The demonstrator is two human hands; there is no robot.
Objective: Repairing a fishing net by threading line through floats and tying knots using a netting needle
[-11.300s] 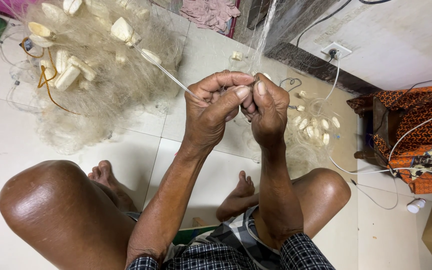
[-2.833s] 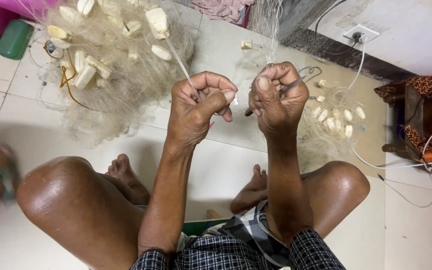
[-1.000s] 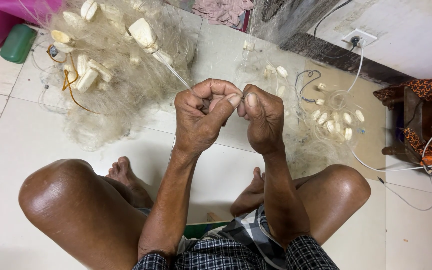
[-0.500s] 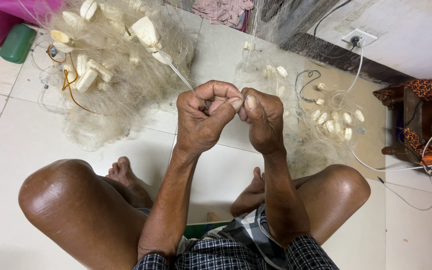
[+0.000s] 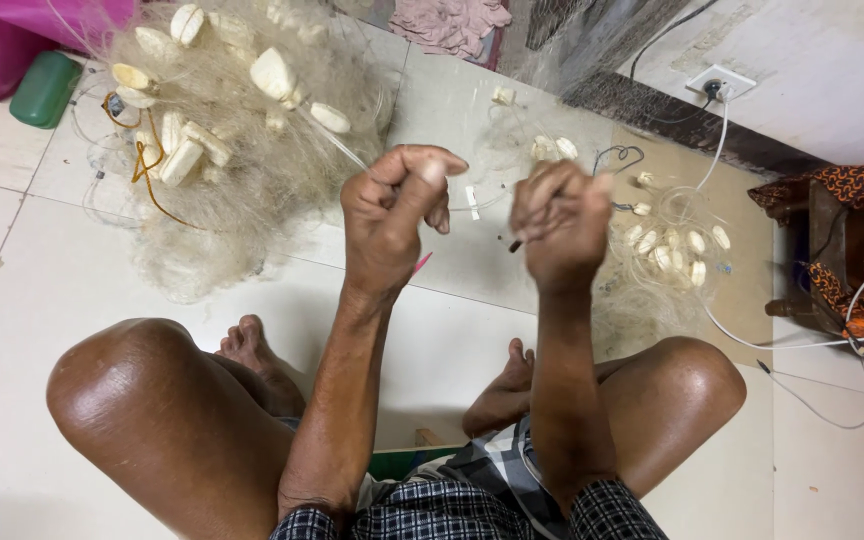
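Above the knees, left hand (image 5: 392,215) and right hand (image 5: 559,220) fisted, apart.

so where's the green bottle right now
In the head view the green bottle lies on the tiled floor at the far upper left, beside the pink cloth and left of the big net pile.

I see a pale tiled floor (image 5: 12,300). At upper left of the frame a heap of net (image 5: 242,150) with white floats lies on it, a green bottle (image 5: 44,88) beside. At right lies a smaller net pile (image 5: 667,250), with a white cable (image 5: 802,345).
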